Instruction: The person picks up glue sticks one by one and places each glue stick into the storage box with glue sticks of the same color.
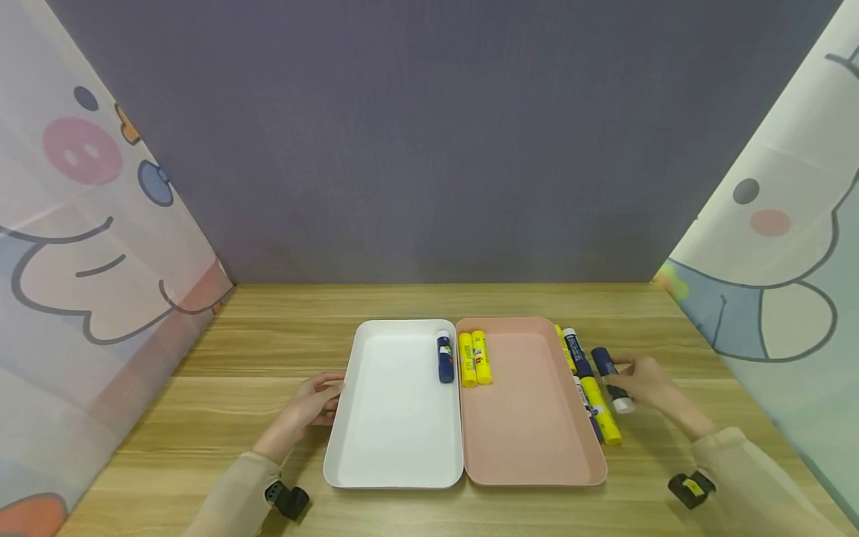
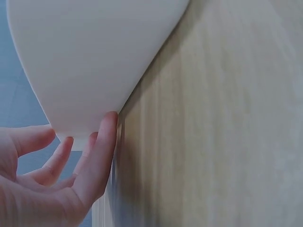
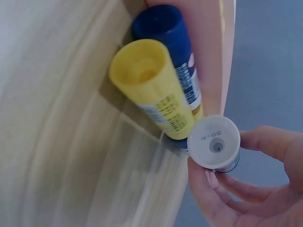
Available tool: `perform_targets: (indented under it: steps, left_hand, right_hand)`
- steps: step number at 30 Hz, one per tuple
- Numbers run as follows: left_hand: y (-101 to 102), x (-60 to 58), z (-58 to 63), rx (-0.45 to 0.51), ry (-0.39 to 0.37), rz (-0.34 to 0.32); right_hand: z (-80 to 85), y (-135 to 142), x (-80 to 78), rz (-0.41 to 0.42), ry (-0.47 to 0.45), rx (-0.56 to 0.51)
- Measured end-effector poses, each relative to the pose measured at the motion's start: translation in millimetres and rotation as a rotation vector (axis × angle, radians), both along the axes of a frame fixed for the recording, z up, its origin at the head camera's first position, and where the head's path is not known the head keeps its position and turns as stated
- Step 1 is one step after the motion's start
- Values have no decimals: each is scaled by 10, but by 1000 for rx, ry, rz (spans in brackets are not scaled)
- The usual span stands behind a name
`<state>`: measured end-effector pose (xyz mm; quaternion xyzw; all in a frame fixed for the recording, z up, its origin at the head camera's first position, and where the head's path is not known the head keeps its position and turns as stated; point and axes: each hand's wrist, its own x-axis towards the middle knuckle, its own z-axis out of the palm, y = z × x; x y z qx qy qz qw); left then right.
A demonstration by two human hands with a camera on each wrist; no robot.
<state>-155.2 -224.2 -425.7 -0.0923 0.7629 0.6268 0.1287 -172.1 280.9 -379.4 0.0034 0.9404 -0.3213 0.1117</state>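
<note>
The right hand [image 1: 640,379] is pinching a dark blue glue stick [image 1: 605,362] right of the pink tray [image 1: 530,440].
The stick is lying between thumb and bent fingers, white end pointing near; the left hand [image 1: 314,403], loosely open, is touching the left side of the white tray [image 1: 392,432].

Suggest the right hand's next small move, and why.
Probably carry the held blue stick to the white tray: the right hand pinches it, a matching blue stick lies there, and the pink tray holds only yellow sticks.
</note>
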Motion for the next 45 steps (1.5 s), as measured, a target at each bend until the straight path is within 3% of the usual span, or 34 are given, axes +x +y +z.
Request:
perform_targets:
  steps: [18,29,45]
  left_hand:
    - [25,-8,-2,-30,-27,37]
    - [33,3,30,-29,-26,40]
    - [-17,13,21,13,12,-54]
  right_hand:
    - [181,-260,-46,6,-66,-128]
    - [254,-470,-126,35,-90,-143]
    - [287,-893,-308,58,-110,-184]
